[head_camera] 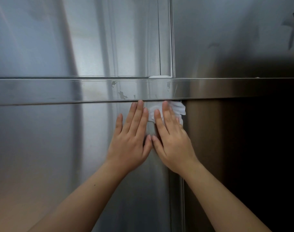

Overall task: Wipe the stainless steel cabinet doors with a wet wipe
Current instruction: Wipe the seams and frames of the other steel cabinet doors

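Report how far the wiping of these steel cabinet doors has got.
Done: cannot be judged; the steel shows no clear wiped area. In hand: the right hand presses a crumpled white wet wipe flat against the top right corner of the lower left stainless steel door, just under the horizontal steel band; the left hand rests flat beside it. Left: flaky marks on the band, apparently, and the upper doors.

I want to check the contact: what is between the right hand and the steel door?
In the head view, the white wipe lies between the right hand and the door, pressed flat just under the horizontal rail.
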